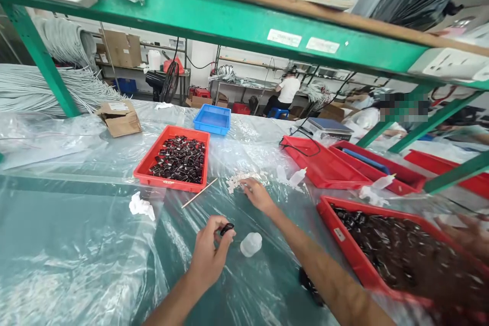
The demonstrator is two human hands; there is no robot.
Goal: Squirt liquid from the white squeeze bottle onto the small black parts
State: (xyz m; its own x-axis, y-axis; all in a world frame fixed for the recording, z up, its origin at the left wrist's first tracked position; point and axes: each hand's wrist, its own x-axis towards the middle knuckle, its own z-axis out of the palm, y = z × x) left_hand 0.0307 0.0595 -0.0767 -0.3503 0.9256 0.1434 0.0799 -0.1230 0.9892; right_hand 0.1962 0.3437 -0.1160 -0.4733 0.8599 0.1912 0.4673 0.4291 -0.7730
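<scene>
The left hand (208, 254) pinches one small black part (227, 228) between thumb and fingertips. At its 3 o'clock, just beside, lies one small white bottle (251, 244). The right hand (257, 194) reaches out at 1 o'clock, fingers down on a small heap of white pieces (236, 180); whether it grips any I cannot tell. One thin stick (199, 193) lies at 11 o'clock, below one red tray (143, 169) of dark parts. One blue tray (212, 119) sits beyond; three more red trays stand to the right
</scene>
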